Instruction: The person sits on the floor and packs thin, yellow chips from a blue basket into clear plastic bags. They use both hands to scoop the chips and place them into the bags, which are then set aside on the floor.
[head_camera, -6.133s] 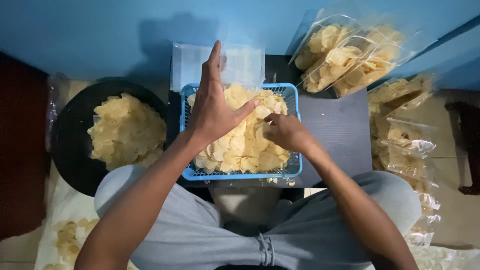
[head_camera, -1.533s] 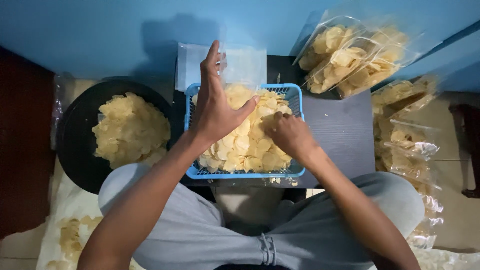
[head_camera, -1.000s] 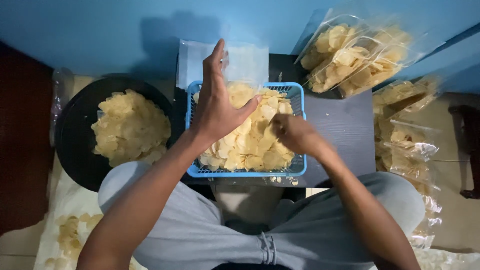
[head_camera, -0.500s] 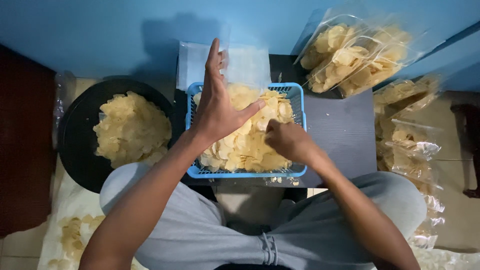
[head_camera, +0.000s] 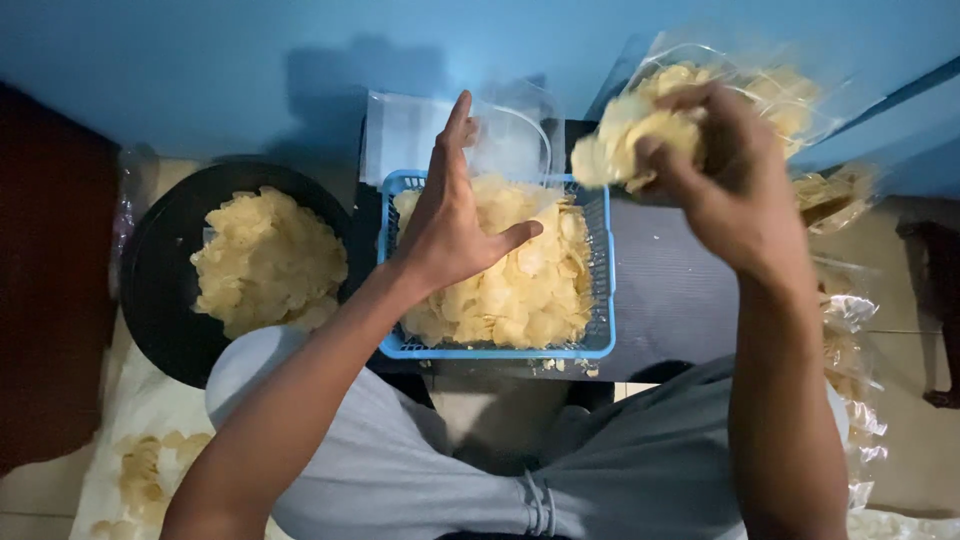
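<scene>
1. We see the fingers (head_camera: 452, 135) of our left hand (head_camera: 450, 225) stretched out flat and straight, with the thumb sticking out to the side. They hold open a clear plastic bag (head_camera: 510, 140) that stands at the far edge of the blue basket (head_camera: 600, 300).
2. On the far left sits a round black bowl (head_camera: 160, 290) with a heap of pale chips in it.
3. Next comes the blue basket, full of yellow chips (head_camera: 520, 290). Our left hand rests over them.
4. A few crumbs (head_camera: 565, 367) lie just in front of the basket.
5. Our right hand (head_camera: 725, 180) is up in the air, to the right of the basket. Its fingers are curled tight around a handful of chips (head_camera: 625, 140). It looks blurry.
6. Behind and beside that hand we see filled bags of chips (head_camera: 800, 110) stacked on the right.
</scene>
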